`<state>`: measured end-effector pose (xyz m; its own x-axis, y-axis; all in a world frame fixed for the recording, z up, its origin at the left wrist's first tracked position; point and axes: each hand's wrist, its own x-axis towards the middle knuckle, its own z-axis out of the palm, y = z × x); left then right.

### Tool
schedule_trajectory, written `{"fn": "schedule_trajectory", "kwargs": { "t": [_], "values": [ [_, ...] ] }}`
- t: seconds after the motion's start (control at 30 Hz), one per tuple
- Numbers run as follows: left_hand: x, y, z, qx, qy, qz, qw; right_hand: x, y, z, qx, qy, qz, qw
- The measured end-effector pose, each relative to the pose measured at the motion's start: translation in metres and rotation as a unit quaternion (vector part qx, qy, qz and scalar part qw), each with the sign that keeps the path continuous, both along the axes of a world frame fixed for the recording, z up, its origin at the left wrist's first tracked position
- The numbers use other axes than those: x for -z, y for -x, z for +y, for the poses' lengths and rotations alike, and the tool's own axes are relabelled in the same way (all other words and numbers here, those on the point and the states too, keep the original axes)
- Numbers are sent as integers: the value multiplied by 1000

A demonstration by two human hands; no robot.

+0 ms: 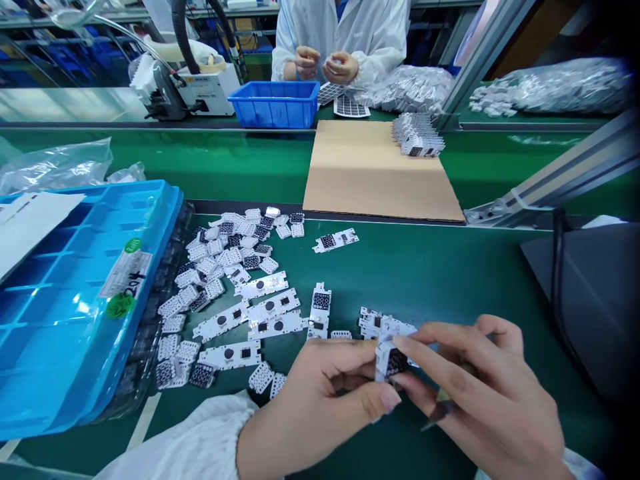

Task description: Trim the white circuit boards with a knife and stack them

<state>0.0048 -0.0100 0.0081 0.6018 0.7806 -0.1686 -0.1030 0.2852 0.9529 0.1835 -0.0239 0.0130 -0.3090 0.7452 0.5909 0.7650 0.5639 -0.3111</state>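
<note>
White circuit board piece [391,359] is pinched at my fingertips, left hand [320,400] and right hand [480,393] both closed on it, fingers [415,348] clasping its edges above the green bench mat [450,280]. Loose white boards [235,293] lie scattered nearby, beside a blue plastic tray [75,320]. Beyond sit a cardboard sheet [380,173] and a co-worker's hands [325,65].

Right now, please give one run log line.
left hand: white circuit board | right hand: same board | beside: loose boards, blue tray

circuit boards [260,285] on the bench [450,280], tray [65,320] to their left, cardboard [380,173] behind (farther bench [200,160])
</note>
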Motion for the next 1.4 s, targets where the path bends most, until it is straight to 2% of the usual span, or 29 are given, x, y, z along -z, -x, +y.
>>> {"fn": "schedule_trajectory", "kwargs": {
  "t": [0.13, 0.3, 0.37, 0.43, 0.5, 0.6, 0.67, 0.8, 0.9, 1.1, 1.27, 1.4],
  "values": [
    [-1, 3, 1, -8, 23, 29, 999, 4, 1, -4, -10, 20, -12, 1000],
    [3, 4, 1, -27, -9, 104, 994, 7, 6, -8, -9, 35, -4, 999],
    [4, 4, -1, -38, -16, 106, 993, 9, 7, -8, -5, 42, 14, 999],
    [4, 3, -3, -32, 7, 72, 997, 10, 7, -7, -4, 68, 38, 997],
    [5, 1, -4, -18, 62, -4, 998, 9, 6, -6, -10, 118, 79, 990],
    [5, -1, -3, -24, 161, -127, 978, 5, 1, -5, -19, 190, 159, 969],
    [5, -3, -1, -35, 200, -174, 964, 3, 0, -5, -15, 199, 195, 960],
    [4, -5, 0, -45, 236, -211, 948, 2, 0, -4, 29, 170, 181, 968],
    [3, -5, 0, -50, 238, -211, 947, 1, 1, -2, 52, 139, 145, 978],
    [4, -6, -2, -55, 248, -193, 948, -1, -1, 1, 23, 77, 64, 995],
    [7, -7, -3, -58, 230, -167, 957, -4, 0, 1, 47, 8, 18, 999],
    [8, -5, -2, -49, 215, -150, 964, -5, -1, 1, 50, -18, -14, 998]
  ]
}}
